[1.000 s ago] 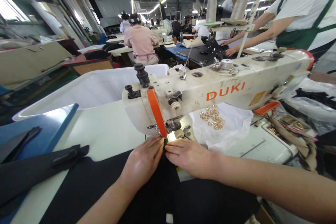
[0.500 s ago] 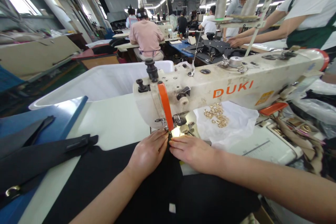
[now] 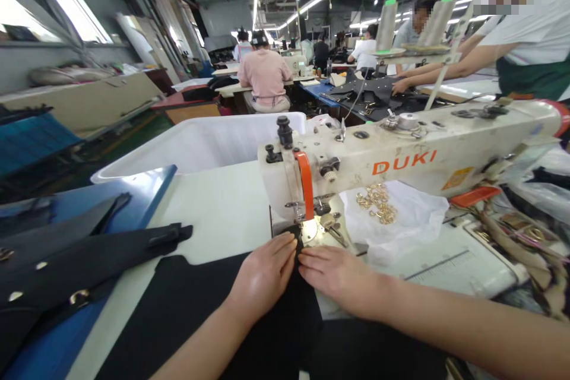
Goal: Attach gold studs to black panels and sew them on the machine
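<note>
Under the needle area of a white sewing machine [image 3: 401, 151] lies a large sheet of black fabric [image 3: 196, 294], which spreads over the table toward me. My left hand [image 3: 263, 273] has its fingers pressed together on the fabric, just left of the narrow part below the presser foot. Close on the right, my right hand [image 3: 338, 276] holds down the same part, its fingers closed together. The fingertips of both hands nearly meet in front of the orange guard [image 3: 305, 184]. A lit metal plate [image 3: 312, 230] shows beside the needle, which I cannot make out.
Gold rings [image 3: 378, 205] lie on a white cloth [image 3: 401, 231] right of the needle. Black strap pieces [image 3: 133, 246] rest on a blue board [image 3: 160, 178] at left. Behind the machine stands a white bin [image 3: 200, 136]. A co-worker's hand [image 3: 401, 86] is over dark pieces beyond it.
The view has shifted, so the machine sits lower and farther right. Both hands stay on the black fabric, with a little more space between them and the orange guard.
</note>
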